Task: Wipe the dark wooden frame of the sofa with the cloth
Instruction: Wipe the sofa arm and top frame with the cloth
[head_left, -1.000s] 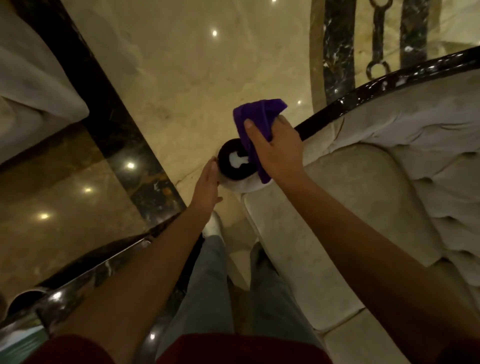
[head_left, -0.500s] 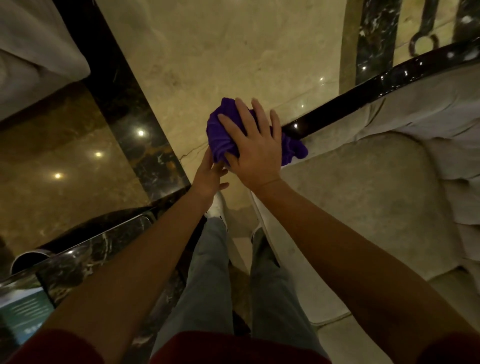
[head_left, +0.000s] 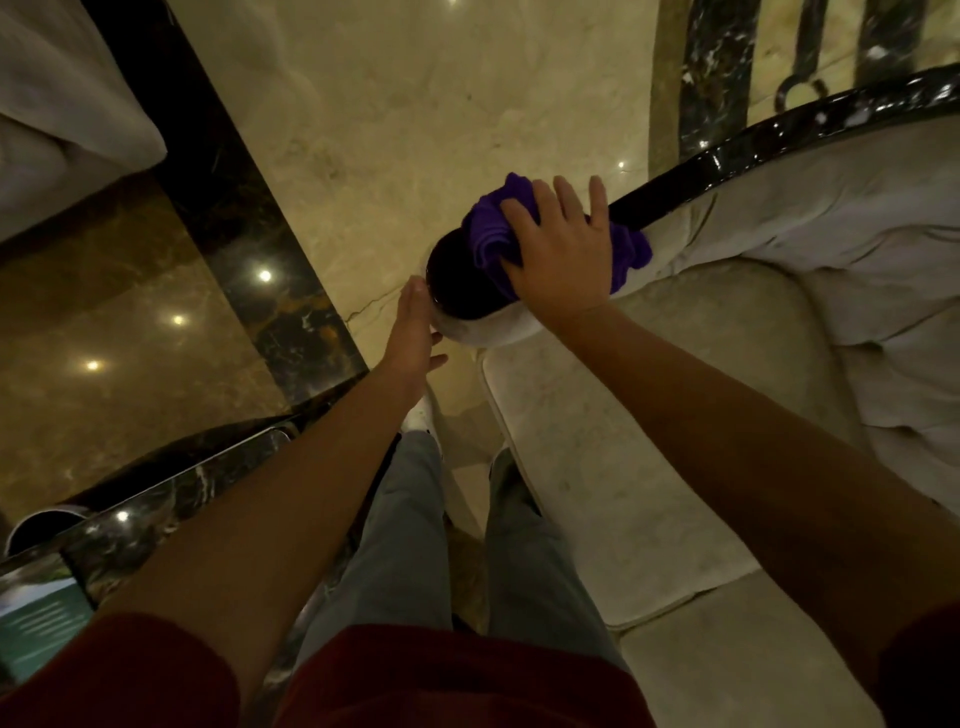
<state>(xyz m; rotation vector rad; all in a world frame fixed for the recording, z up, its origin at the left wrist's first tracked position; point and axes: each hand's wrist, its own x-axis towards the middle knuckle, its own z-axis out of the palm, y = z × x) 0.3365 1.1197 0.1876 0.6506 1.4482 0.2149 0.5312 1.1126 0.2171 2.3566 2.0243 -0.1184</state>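
A glossy dark wooden frame runs along the top of the cream sofa and ends in a round scroll at the armrest. My right hand lies flat on a purple cloth, pressing it onto the frame just behind the scroll; cloth ends stick out on both sides of the hand. My left hand rests with straight fingers against the left side of the scroll, holding nothing.
Polished marble floor with dark inlay bands lies beyond the sofa. A dark marble-topped table with a printed card stands at the lower left. Another pale upholstered seat fills the upper left. My legs stand beside the armrest.
The right hand slid the cloth from the scroll end back along the frame, so the dark scroll shows again. The left hand stayed against the scroll's side.
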